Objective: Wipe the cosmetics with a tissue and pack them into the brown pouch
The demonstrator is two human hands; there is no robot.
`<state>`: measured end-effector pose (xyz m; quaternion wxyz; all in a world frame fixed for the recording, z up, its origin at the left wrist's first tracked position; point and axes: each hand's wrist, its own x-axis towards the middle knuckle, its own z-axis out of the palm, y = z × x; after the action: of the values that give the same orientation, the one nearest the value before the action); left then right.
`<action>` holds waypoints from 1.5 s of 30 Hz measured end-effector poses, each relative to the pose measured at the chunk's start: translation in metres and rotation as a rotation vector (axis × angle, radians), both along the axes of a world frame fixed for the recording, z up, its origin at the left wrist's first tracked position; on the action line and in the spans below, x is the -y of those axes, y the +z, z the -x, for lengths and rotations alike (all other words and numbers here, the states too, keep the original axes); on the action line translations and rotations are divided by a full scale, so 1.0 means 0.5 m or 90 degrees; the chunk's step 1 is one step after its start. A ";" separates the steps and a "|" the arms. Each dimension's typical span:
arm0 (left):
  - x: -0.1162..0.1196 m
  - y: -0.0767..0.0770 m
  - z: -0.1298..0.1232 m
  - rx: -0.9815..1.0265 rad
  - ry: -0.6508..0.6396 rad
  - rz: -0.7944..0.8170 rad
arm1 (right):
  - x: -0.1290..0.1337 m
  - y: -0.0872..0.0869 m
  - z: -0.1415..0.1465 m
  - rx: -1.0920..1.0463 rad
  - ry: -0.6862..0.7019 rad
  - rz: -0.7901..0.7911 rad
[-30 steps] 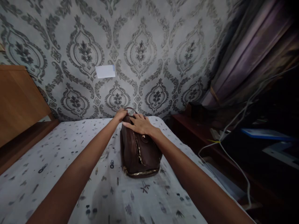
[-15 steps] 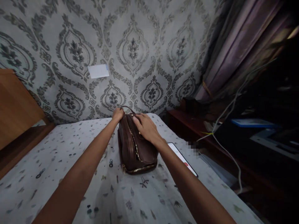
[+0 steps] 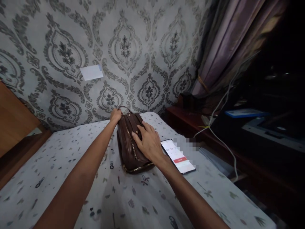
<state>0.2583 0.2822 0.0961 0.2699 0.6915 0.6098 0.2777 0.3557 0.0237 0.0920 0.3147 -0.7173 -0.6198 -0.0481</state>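
A dark brown bag [image 3: 126, 149] with gold zips lies on the patterned white sheet [image 3: 133, 203]. Its thin handle arches up at the far end. My left hand [image 3: 116, 115] is closed on the bag's far left corner, by the handle. Over the bag's right side rests my right hand [image 3: 150, 140], palm down with the fingers apart, thumb toward the zip. Just right of that hand a phone [image 3: 179, 159] lies face up with its screen lit.
Behind stands a patterned wall with a white card [image 3: 91, 72]. A wooden panel [image 3: 16, 121] is at the left. On the right are a purple curtain [image 3: 219, 51], white cables [image 3: 221, 143] and a dark red ledge [image 3: 181, 119].
My right hand has slid nearer along the bag's right side, its fingers more spread. The view has shifted, and more of the phone shows. My left hand stays at the far corner.
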 end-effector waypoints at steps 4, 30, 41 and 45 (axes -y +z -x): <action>0.005 0.010 -0.009 0.031 -0.058 0.024 | 0.006 -0.002 0.002 -0.013 -0.020 -0.006; -0.007 0.026 -0.088 0.123 -0.200 -0.088 | 0.017 -0.001 -0.004 -0.056 0.028 0.033; 0.014 0.063 -0.016 0.124 -0.278 0.015 | 0.022 -0.001 -0.007 -0.032 0.027 0.010; 0.017 0.059 0.029 0.054 -0.221 0.057 | 0.030 -0.005 0.000 0.001 0.036 -0.011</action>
<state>0.2438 0.2736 0.1256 0.3697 0.7614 0.4812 0.2282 0.3557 0.0087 0.0896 0.3220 -0.6967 -0.6395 -0.0450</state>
